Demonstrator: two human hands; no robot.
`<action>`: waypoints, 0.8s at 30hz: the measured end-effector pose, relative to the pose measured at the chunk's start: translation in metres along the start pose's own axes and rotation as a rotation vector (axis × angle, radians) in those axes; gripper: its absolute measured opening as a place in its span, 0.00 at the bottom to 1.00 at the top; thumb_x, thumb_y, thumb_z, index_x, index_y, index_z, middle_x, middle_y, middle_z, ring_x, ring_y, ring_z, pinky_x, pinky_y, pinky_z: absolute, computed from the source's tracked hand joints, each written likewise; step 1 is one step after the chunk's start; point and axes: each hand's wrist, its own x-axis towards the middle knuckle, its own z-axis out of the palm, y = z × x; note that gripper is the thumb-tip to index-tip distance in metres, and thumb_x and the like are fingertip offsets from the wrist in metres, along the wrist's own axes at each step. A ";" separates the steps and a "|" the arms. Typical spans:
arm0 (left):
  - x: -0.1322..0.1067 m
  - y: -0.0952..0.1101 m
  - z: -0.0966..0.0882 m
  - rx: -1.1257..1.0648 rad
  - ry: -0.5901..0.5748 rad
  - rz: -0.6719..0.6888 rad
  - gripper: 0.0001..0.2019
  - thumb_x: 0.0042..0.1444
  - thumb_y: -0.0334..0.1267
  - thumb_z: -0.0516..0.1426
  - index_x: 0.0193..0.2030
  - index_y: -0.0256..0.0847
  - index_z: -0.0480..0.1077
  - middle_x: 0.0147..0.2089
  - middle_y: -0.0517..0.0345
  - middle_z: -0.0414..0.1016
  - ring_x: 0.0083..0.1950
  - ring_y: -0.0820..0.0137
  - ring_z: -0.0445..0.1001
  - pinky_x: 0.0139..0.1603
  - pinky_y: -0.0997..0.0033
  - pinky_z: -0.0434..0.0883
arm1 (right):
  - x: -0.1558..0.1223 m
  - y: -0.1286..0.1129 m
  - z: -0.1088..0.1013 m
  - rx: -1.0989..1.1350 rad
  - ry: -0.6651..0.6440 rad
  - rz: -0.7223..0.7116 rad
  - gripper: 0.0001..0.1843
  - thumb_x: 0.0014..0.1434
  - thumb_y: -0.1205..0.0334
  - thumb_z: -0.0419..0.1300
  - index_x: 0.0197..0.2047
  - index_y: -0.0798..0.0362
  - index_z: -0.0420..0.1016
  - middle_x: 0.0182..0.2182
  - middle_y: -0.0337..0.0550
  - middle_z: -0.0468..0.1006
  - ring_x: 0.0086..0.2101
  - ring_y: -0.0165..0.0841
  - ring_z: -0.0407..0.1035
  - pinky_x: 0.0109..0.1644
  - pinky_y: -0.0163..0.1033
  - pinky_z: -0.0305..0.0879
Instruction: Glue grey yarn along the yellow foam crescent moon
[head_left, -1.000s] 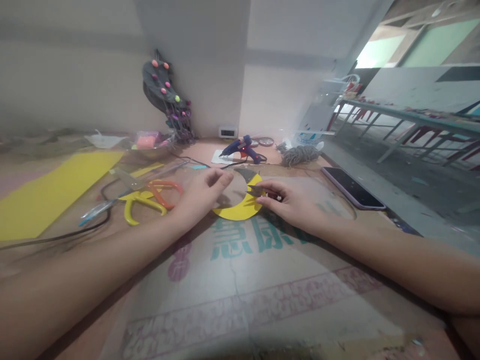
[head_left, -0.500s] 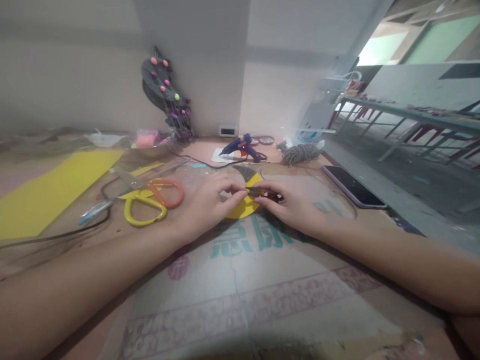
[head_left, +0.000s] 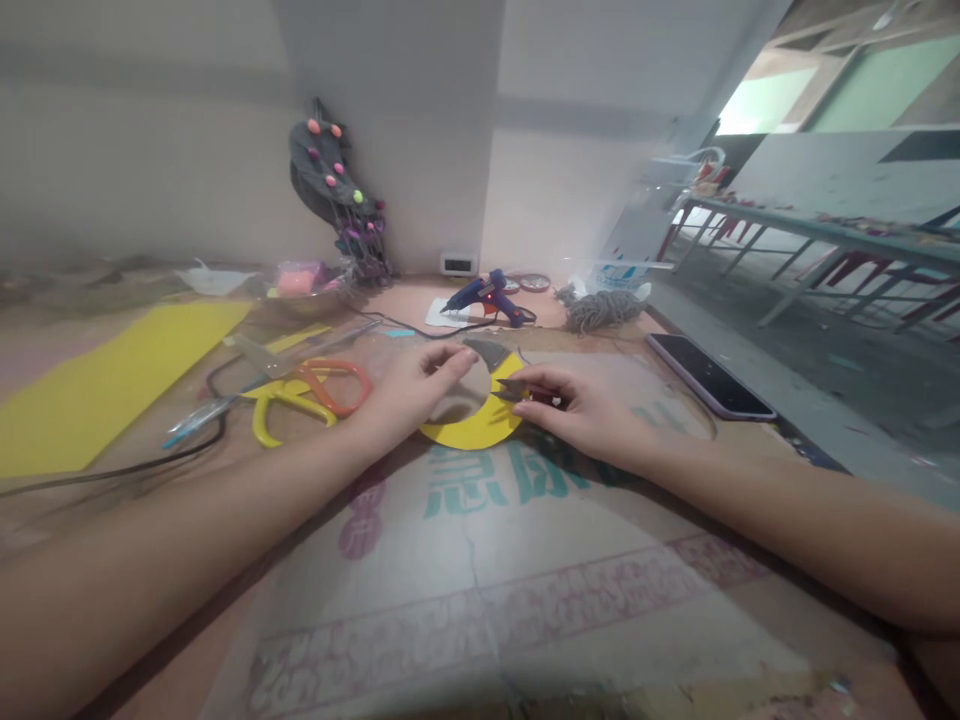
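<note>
Pinching the yellow crescent point(head_left: 469, 432) between its fingers, the left hand point(head_left: 409, 392) faced snips point(head_left: 512, 385) clamped in the right hand point(head_left: 583, 408), tips pointing left.

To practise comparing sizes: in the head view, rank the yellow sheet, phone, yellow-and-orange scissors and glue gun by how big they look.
1. yellow sheet.
2. phone and yellow-and-orange scissors: they look alike, so not ranked.
3. glue gun: smallest, but farthest from the camera, so unsure.
</note>
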 end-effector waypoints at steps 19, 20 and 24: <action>-0.008 0.010 -0.002 0.142 0.051 0.124 0.11 0.59 0.46 0.57 0.36 0.40 0.73 0.36 0.57 0.76 0.38 0.68 0.72 0.42 0.69 0.68 | -0.005 -0.001 0.003 -0.107 -0.004 -0.089 0.16 0.60 0.59 0.59 0.50 0.54 0.76 0.37 0.43 0.81 0.29 0.29 0.72 0.33 0.35 0.70; -0.009 0.011 -0.003 0.180 0.076 0.190 0.09 0.59 0.44 0.58 0.37 0.41 0.73 0.36 0.57 0.76 0.39 0.68 0.72 0.44 0.68 0.68 | -0.006 -0.001 0.003 -0.119 0.000 -0.105 0.15 0.60 0.60 0.59 0.50 0.54 0.76 0.38 0.43 0.81 0.30 0.29 0.72 0.34 0.35 0.70; -0.012 0.011 -0.004 0.361 0.123 0.480 0.07 0.58 0.40 0.60 0.42 0.44 0.76 0.39 0.57 0.73 0.44 0.67 0.70 0.48 0.65 0.66 | -0.009 0.001 0.004 -0.164 -0.012 -0.176 0.14 0.61 0.62 0.58 0.50 0.53 0.75 0.41 0.44 0.81 0.33 0.30 0.74 0.37 0.36 0.71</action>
